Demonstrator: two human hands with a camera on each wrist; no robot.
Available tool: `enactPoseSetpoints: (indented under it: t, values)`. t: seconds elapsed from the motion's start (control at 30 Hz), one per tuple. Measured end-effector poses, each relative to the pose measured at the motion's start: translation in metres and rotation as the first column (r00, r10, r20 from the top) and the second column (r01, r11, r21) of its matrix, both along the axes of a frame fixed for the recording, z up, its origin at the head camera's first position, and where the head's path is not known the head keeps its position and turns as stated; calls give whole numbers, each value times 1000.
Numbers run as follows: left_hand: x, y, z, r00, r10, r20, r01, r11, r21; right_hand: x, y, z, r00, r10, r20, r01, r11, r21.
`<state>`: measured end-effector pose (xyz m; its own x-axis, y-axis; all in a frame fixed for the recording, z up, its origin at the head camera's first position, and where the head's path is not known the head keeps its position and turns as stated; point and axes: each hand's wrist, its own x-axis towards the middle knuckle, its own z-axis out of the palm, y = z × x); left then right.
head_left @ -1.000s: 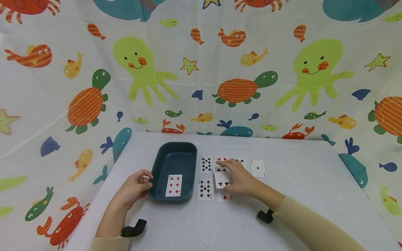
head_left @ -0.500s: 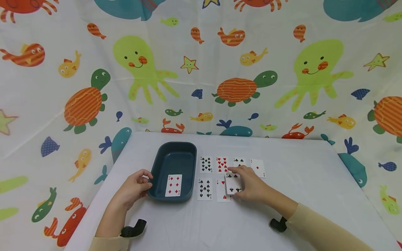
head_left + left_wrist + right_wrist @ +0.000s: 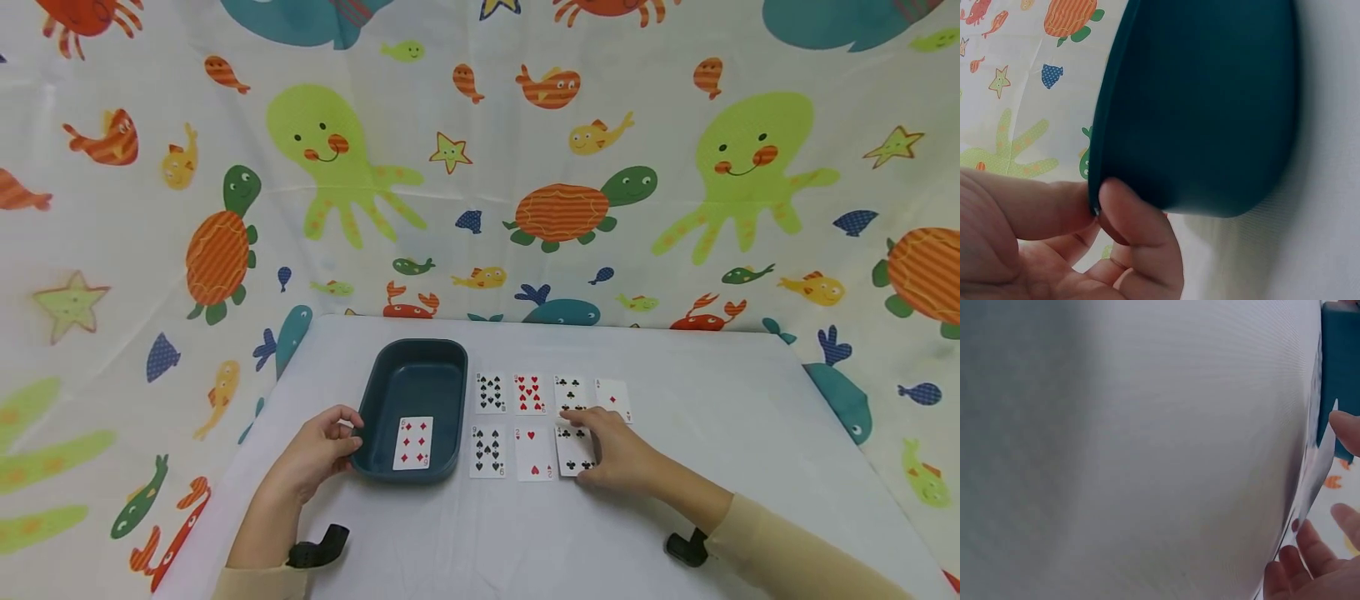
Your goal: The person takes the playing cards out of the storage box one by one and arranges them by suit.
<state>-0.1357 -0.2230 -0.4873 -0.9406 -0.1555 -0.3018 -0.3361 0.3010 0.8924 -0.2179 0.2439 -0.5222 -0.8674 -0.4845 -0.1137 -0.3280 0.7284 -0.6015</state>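
My left hand (image 3: 322, 450) pinches the near left rim of a dark teal tray (image 3: 423, 385); the left wrist view shows thumb and finger on either side of that rim (image 3: 1102, 125). Inside the tray lies a six of diamonds (image 3: 413, 443). With thumb and fingers at opposite edges, my right hand (image 3: 621, 457) holds a clubs playing card (image 3: 572, 452), its right side partly covered. That card looks slightly bowed and tilted in the right wrist view (image 3: 1319, 472), close over the table. Just left of it lies a two of hearts (image 3: 534, 457).
Beside the tray, cards lie face up in two rows: a spades card (image 3: 491, 393), a hearts card (image 3: 529, 393), a clubs card (image 3: 570, 392) and an ace of diamonds (image 3: 615, 398) behind, a nine of spades (image 3: 487, 452) in front. A white cloth (image 3: 720, 400) covers the table.
My right hand has carried the clubs card rightward and down, from over the two of hearts to the spot right of it, uncovering the hearts cards. My left hand stays at the tray.
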Motion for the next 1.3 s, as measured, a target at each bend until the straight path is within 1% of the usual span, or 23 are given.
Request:
enactPoseSetpoints:
  t: [0.37,0.7,0.9,0.97,1.03,1.17,1.3]
  values:
    - [1,1,2,1000,-2,5,2,1000,-2,3,4,1,1000,3,-15,-3,1000,22]
    - [-1,1,2,1000,-9,-3,9,1000,3,4,0,3,999,17,-51,-17,1000,0]
    - [3,-1,2,1000,7,20,-6,1000,-17,6,-21,4,994,75,-74,-78,996,-44]
    - [3,-1,1,1000,9,20,-8,1000,-21,7,-29,5,993,90,-73,-95,993,-64]
    - [3,-1,1,1000,6,16,-6,1000,-19,8,-37,7,989,119,-92,-126,989,-76]
    - [2,0,-1,1000,5,6,-5,1000,-15,9,-52,12,973,191,-133,-205,974,-95]
    - [1,-1,-3,1000,7,4,-7,1000,-17,11,-70,18,948,263,-178,-285,952,-115]
